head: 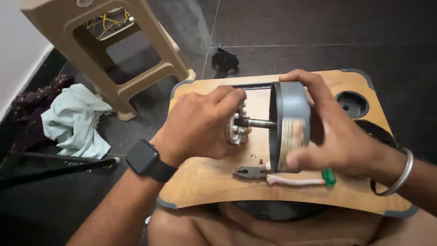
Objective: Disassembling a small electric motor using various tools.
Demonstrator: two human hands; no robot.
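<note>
- My right hand (339,136) gripped the round grey metal motor housing (290,125), thumb at its 6 o'clock edge, fingers curled over 12 o'clock; the housing stood on edge above the centre of the curved wooden lap table (214,180).
- My left hand (200,125), black smartwatch (144,158) on the wrist, was closed around the pale toothed rotor piece (237,130) at 9 o'clock of the housing.
- A steel shaft (259,122) joined rotor and housing.
- Pink-handled pliers (273,175) lay on the table at 6 o'clock of the housing, a green-handled tool (328,176) just beside them.
- A beige plastic stool (123,50) stood at 10 o'clock, a pale green cloth (75,120) at 9 o'clock on the floor.
</note>
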